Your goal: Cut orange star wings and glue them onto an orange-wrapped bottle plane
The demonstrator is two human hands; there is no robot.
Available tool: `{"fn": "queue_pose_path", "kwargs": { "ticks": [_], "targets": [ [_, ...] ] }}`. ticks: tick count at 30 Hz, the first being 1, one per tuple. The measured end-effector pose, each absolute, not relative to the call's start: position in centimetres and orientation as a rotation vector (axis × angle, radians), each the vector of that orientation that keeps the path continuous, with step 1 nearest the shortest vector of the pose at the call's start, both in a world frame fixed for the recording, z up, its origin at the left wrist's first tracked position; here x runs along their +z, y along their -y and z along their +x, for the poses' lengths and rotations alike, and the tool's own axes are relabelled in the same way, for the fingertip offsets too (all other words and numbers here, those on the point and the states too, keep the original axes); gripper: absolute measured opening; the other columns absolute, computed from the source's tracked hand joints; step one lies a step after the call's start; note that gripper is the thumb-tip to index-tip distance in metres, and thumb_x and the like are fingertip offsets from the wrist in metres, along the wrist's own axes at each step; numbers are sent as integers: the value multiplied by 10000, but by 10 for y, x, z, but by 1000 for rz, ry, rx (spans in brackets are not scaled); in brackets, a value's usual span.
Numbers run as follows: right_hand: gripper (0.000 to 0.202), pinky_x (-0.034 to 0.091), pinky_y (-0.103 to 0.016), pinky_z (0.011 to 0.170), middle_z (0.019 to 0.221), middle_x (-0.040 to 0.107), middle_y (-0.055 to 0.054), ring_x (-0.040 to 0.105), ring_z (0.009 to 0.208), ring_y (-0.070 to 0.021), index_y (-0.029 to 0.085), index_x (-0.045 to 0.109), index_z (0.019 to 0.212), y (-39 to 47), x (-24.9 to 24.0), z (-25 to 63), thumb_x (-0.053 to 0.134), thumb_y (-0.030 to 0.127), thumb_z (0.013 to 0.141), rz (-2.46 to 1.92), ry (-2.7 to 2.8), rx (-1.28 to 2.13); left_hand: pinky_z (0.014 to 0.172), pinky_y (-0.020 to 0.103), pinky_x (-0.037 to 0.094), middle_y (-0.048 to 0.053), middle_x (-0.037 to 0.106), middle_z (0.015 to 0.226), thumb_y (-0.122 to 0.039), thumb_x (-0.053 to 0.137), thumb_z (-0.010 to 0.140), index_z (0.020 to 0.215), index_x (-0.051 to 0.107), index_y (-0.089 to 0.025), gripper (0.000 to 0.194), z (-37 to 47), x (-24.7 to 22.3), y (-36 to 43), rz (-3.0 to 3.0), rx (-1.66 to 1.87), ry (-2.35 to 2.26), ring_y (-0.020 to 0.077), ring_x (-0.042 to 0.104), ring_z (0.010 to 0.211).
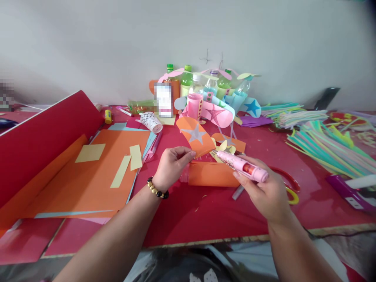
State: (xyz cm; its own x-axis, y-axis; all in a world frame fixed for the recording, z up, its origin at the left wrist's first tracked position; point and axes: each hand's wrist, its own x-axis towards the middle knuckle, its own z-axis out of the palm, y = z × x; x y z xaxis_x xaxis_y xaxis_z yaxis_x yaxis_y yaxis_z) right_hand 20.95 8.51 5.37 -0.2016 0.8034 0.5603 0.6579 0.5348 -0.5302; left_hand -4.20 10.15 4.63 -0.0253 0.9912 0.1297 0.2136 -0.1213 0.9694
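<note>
Just in front of the orange paper-wrapped bottle (pixel 210 174) lying on the red table (pixel 190 211), your left hand (pixel 172 164) pinches the edge of an orange wing with a grey star (pixel 195 137), holding it tilted above the bottle. Your right hand (pixel 261 188) is closed around a pink glue gun (pixel 242 166), its tip at the wing's lower edge. You seem to be gluing the wing on; next calls for pressing it squarely onto the bottle. Red-handled scissors (pixel 289 186) lie just right of it

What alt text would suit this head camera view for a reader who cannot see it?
At a red craft table, the left hand pinches an orange paper wing with a grey star, while the right hand holds a pink pen-shaped tool to it. Decorated bottles line the wall.
</note>
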Motion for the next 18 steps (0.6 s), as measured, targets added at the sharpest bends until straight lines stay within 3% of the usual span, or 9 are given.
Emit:
{"fn": "queue_pose_path", "kwargs": {
  "ticks": [6,18],
  "targets": [
    [385,544,-408,889,1154,686,-106,663,1039,-264,203,606,1215,-80,49,202,643,273,839,-1159,1964,356,587,223,389,4,601,655,-420,626,834,708,655,-146,302,-41,46,-101,1444,1222,-1330,106,503,611],
    [405,524,-393,905,1132,687,-78,648,1006,-231,224,563,1241,-71,53,188,639,205,843,-1018,2064,284,592,227,402,21,649,691,-414,620,841,749,687,-147,290,-40,48,-100,1467,1207,-1351,114,526,623]
  ]
}}
